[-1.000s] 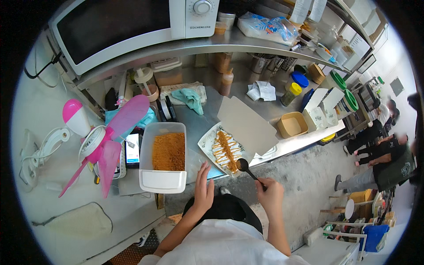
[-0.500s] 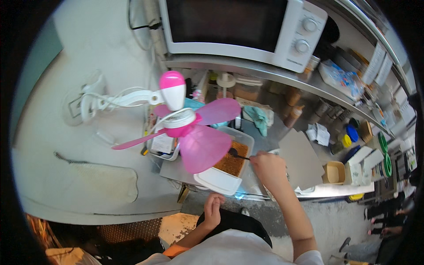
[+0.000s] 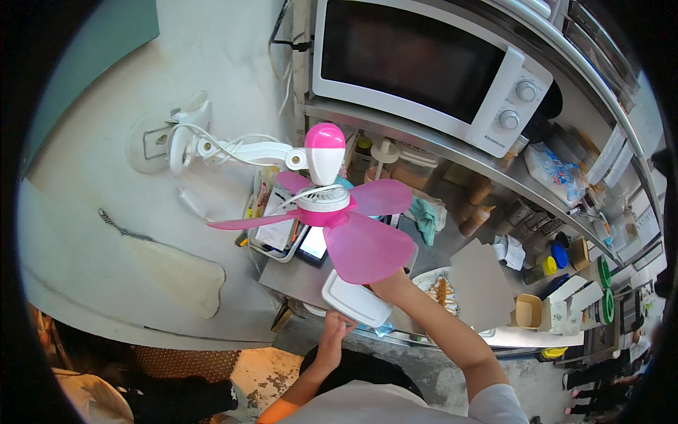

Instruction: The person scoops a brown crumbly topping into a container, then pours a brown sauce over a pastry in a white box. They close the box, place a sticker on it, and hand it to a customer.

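Note:
Hanging at the middle of the view, a pink-bladed clip fan (image 3: 367, 244) covers part of the work below. Beneath its front blade lies a white plastic lid (image 3: 357, 298). My left hand (image 3: 337, 329) is at the lid's near edge, fingers curled against it. My right hand (image 3: 388, 284) reaches in from the right over the container beside the lid; the fan blade hides its fingers and whatever they hold. To the right of that forearm, a paper box (image 3: 439, 291) holds food with brown crumbs and pale sauce, its grey cardboard flap (image 3: 482, 284) standing open.
A white microwave (image 3: 424, 67) sits on the shelf above. A tray of papers and pens (image 3: 279, 237) and a phone (image 3: 313, 244) lie left of the lid. Further right are a teal cloth (image 3: 425, 220), a sauce bottle (image 3: 477, 220) and a brown carton (image 3: 527, 311).
My right hand has moved left and behind the fan blade; the black spoon it held is now out of sight. The crumb-filled container is now mostly hidden. The whole view has shifted.

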A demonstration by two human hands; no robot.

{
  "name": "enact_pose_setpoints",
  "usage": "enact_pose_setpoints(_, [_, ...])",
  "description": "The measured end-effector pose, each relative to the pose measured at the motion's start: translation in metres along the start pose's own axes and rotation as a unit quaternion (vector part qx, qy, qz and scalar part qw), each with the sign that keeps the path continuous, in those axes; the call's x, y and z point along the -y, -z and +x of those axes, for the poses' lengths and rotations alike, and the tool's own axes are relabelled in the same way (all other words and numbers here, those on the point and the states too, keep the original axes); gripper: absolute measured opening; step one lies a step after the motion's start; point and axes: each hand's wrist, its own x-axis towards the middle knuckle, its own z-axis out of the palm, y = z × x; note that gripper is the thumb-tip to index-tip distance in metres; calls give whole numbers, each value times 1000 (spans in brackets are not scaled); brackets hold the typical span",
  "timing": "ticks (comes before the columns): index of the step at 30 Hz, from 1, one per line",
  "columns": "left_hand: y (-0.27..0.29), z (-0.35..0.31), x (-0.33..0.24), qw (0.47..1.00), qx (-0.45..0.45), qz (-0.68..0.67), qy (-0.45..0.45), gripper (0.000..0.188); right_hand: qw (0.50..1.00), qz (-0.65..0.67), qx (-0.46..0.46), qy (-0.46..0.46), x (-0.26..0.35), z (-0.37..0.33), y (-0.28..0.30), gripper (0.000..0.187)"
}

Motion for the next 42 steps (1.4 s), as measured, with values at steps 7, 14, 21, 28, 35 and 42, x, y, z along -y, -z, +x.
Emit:
enact_pose_setpoints(7, [2, 5, -23, 996, 45, 62, 42, 25, 992, -65, -39, -99, -34, 15, 7, 10])
enact_pose_setpoints(14, [11, 8, -118, 942, 58, 327, -51, 15, 988, -155, 5, -16, -44, 15, 40, 13])
enact_pose_setpoints(21, [-60, -1, -188, 967, 171, -35, -184, 14, 996, -47, 73, -5, -49, 23, 25, 5])
enact_pose_setpoints(28, [-137, 6, -233, 730, 518, -424, -139, 34, 988, -136, 80, 8, -48, 20, 28, 10])
enact_pose_setpoints(35, [-205, -15, -224, 691, 455, -550, -111, 31, 990, -134, 38, 22, -60, 3, 38, 21])
enact_pose_setpoints(42, [-224, -28, -219, 649, 399, -647, -2, 36, 990, 104, 23, 87, -57, 8, 41, 13])
